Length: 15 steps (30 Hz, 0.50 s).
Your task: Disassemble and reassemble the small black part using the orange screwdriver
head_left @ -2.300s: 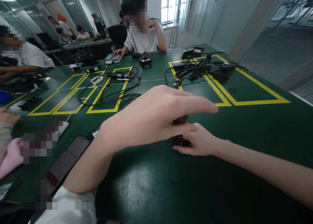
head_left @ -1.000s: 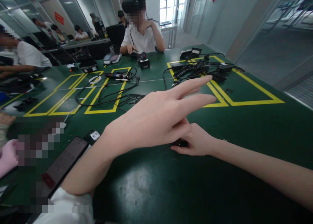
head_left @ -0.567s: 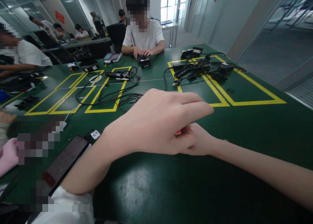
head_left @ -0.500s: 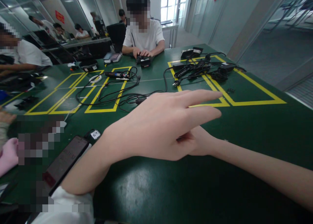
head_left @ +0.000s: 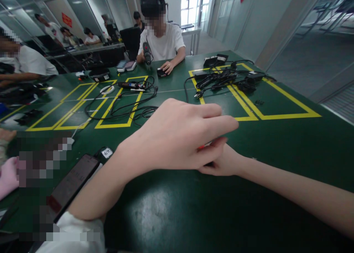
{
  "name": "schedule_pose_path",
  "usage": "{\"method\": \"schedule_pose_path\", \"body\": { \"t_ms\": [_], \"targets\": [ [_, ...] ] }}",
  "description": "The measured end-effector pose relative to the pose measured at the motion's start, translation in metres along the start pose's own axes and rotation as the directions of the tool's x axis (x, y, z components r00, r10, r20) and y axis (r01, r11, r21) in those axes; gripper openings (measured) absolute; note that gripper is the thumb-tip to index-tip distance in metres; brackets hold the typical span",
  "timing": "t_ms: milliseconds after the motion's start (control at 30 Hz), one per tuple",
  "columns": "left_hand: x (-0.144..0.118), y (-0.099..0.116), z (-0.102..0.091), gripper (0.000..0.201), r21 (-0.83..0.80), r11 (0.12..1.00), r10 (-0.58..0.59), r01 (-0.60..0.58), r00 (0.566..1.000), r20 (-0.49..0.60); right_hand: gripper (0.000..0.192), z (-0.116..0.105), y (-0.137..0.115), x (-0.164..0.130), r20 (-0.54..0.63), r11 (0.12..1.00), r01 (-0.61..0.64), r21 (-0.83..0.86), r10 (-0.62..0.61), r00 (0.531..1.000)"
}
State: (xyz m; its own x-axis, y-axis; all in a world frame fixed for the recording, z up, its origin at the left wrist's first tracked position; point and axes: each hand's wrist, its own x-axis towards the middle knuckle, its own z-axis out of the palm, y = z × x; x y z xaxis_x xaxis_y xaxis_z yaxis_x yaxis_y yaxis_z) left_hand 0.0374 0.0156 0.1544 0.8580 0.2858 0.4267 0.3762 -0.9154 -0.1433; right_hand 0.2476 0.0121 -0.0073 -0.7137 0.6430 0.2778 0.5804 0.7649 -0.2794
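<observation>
- Watching from my station, I see the left hand (head_left: 177,135) curled over the right hand (head_left: 224,160) on the dark green bench (head_left: 171,212), fingers pinched on a small thing with a red-orange tip (head_left: 204,146).
- My right hand lies low, fingers closed round a small dark part (head_left: 209,165), mostly hidden beneath the left.
- Judging by the fingertip pinch, I take the small thing for light, stiff and easy to drop; hold it at its sides.
- A dark rectangular phone (head_left: 72,184) lies near my left forearm; the small white tag (head_left: 106,152) beside it carries writing too small to read.
</observation>
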Motion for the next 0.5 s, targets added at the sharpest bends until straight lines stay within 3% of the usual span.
{"method": "schedule_pose_path", "body": {
  "t_ms": [200, 500],
  "targets": [
    [0.0002, 0.0022, -0.003, 0.029, -0.062, 0.998, 0.022, -0.023, 1.0, -0.019, 0.035, -0.0006, 0.0005, 0.0009, -0.018, 1.0, 0.007, 0.019, -0.007, 1.0],
    [-0.0001, 0.0, -0.0031, 0.021, 0.024, 1.0, -0.019, 0.019, 1.0, 0.001, 0.038, 0.0004, 0.003, -0.0009, 0.029, 1.0, 0.009, 0.012, -0.009, 1.0]
  ]
}}
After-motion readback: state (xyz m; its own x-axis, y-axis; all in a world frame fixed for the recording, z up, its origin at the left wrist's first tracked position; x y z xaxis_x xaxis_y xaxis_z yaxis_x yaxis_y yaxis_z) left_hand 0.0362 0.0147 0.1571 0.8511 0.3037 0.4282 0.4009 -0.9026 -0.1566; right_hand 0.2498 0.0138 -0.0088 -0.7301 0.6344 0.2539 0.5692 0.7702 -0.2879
